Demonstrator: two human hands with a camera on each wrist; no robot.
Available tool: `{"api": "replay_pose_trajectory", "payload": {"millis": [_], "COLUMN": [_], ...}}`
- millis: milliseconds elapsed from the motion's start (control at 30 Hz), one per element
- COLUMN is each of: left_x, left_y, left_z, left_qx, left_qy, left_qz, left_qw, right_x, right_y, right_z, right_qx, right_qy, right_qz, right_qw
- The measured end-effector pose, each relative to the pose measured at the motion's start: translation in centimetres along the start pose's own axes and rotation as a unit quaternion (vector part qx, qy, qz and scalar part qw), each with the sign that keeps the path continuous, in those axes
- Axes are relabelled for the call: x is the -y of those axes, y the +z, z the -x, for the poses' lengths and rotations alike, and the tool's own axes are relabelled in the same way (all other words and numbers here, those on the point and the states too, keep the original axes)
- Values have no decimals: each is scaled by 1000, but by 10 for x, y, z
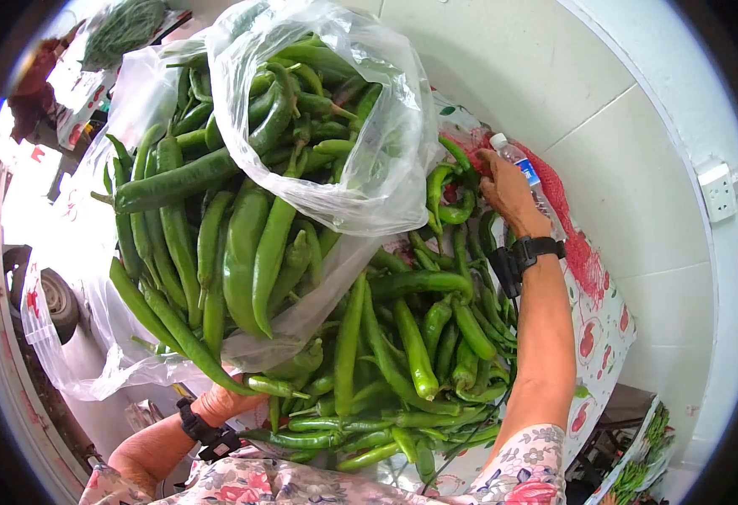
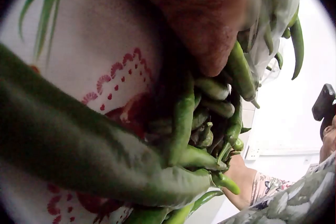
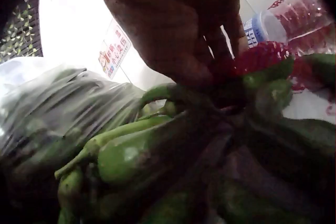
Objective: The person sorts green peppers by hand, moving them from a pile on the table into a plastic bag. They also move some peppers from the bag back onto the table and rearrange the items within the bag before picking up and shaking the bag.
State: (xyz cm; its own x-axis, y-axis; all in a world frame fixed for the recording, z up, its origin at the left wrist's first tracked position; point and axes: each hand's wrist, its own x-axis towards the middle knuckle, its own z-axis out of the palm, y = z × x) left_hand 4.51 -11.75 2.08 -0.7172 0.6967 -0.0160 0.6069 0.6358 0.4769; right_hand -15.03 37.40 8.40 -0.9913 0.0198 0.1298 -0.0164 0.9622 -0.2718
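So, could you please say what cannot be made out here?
Head view: fingers of the left hand, hidden by long green peppers.
Left wrist view: same hand, cut off by the top edge.
Head view: blue label on a clear plastic bottle, print too small.
Right wrist view: fingertips of the right hand, lost in shadow.

Head view: bright. Strongest light left of the bag [image 1: 402,202], background there blown out to white; wall [image 1: 680,101] right of the bag evenly lit. Glare streaks on the bag's folds, small highlights on peppers [image 1: 419,362] below it. Fisheye distortion, straight lines bowed, rounded black edges. Left wrist view: dim left of the bag, left hand [image 2: 199,19] shadowed and soft, close pepper [image 2: 94,150] out of focus; wall right of the bag washed out. Right wrist view: backlit, right hand [image 3: 163,24] right of the bag in shadow, peppers there near black and smeary, white patch above the bag overexposed. Dark corners.
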Motion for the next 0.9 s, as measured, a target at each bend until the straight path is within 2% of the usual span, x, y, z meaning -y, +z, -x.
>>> {"api": "replay_pose_trajectory", "payload": {"millis": [33, 100, 133, 233, 333, 400, 467, 533, 633, 733, 767, 867, 900], "left_x": [2, 4, 5, 2, 5, 4, -2, 3, 13, 14, 11, -1, -4], "left_y": [3, 5, 5, 1, 4, 5, 3, 3, 12, 14, 11, -3, -5], "left_z": [1, 3, 3, -1, 4, 2, -2, -1, 6, 6, 4, -5, -7], "left_qx": [3, 2, -3, -2, 17, -5, -56, -42, 0, 15, 10, -11, -14], "left_qy": [32, 54, 44, 35, 27, -7, -71, -30, 19, 6, 5, 29, -6], "left_qz": [-60, -92, -62, -32, -29, 60, 232, 131, 31, 63, 56, -36, 50], "left_qw": [998, 994, 997, 999, 999, 998, 968, 990, 999, 998, 998, 999, 999], "right_x": [4, 4, 3, 11, -2, -8, -14, -10, 3, 6, 10, 32, 24], "right_y": [-1, -3, -5, -2, 6, 15, 21, 21, 10, -8, -15, -42, -41], "right_z": [-1, 3, 7, 18, 18, 21, 15, 11, 10, 13, 21, 40, 46], "right_qx": [33, 68, 85, -176, -76, -3, 39, 53, -13, -136, -154, -58, -106], "right_qy": [32, 5, -7, -20, 17, 48, 54, 43, 105, 102, 66, 108, 85], "right_qz": [4, 32, 48, 71, 10, 53, 99, 148, 76, -14, -4, -1, -23], "right_qw": [999, 997, 995, 982, 997, 997, 993, 987, 991, 985, 986, 992, 990]}}
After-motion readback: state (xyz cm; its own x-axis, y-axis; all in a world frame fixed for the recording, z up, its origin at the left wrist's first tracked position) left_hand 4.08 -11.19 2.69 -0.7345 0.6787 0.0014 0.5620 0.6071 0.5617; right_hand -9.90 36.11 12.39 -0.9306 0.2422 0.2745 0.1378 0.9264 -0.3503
